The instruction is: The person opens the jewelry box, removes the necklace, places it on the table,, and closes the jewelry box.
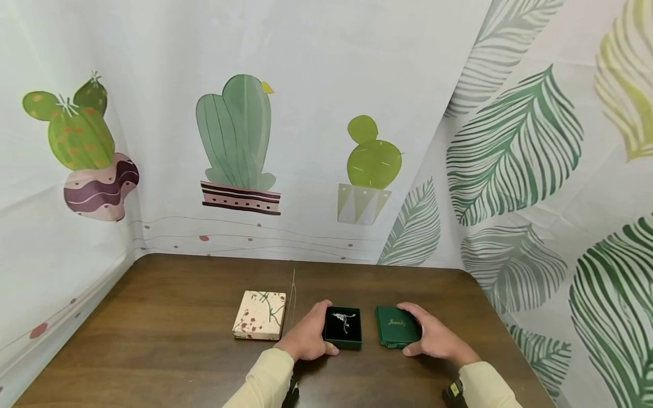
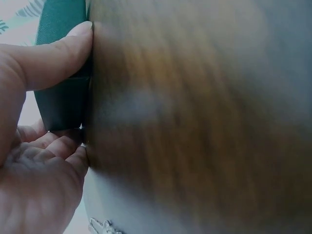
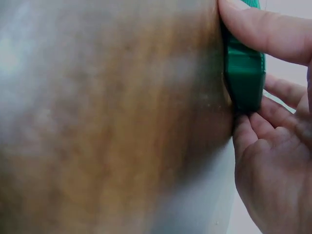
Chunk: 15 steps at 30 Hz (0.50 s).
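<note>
On the brown table in the head view, my left hand (image 1: pixel 306 335) grips the left side of a small dark green jewelry box base (image 1: pixel 353 344). Its thumb is at the near edge and its fingers at the far edge. A silver piece of jewelry with a fine chain (image 1: pixel 345 322) lies on the box's black lining. To the right, my right hand (image 1: pixel 436 335) holds the matching green lid (image 1: pixel 390 323), marked with gold lettering, by its right side. Both wrist views show thumb and fingers around the box base (image 2: pixel 63 105) and the lid (image 3: pixel 246 87).
Left of the hands sits a cream box with a red blossom print (image 1: pixel 260 315). A thin pale cord (image 1: pixel 293 294) extends beside it. Behind the table (image 1: pixel 168 317) hangs a white cloth (image 1: pixel 316 68) printed with cacti and leaves.
</note>
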Tool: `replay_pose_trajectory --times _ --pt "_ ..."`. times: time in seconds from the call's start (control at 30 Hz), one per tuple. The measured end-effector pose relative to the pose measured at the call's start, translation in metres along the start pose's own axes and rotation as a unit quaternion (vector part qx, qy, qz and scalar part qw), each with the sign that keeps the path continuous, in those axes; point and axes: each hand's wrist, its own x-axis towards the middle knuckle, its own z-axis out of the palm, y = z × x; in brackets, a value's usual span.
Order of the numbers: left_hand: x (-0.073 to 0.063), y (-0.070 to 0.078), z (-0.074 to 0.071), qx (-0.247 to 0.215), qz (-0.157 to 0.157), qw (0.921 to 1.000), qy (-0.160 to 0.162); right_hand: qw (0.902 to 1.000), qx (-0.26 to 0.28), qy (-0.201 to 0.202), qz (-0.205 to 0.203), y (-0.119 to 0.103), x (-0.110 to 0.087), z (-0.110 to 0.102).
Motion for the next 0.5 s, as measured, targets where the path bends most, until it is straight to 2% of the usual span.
replay_pose_trajectory --times 0.17,0.23,0.37,0.5 --pt "-0.001 0.000 0.002 0.004 0.005 1.0000 0.004 0.9980 0.054 -0.031 0.003 -0.003 -0.002 -0.009" --pt "-0.001 0.001 0.002 -0.001 0.007 1.0000 0.005 0.9989 0.039 -0.026 0.004 -0.007 -0.003 -0.011" --pt "-0.002 0.000 0.001 -0.008 0.008 0.9999 0.000 0.9999 -0.010 0.010 0.000 -0.024 -0.001 -0.010" --pt "-0.002 0.001 -0.001 -0.011 0.007 0.9999 0.001 0.9980 -0.049 0.033 -0.024 -0.043 0.008 -0.003"
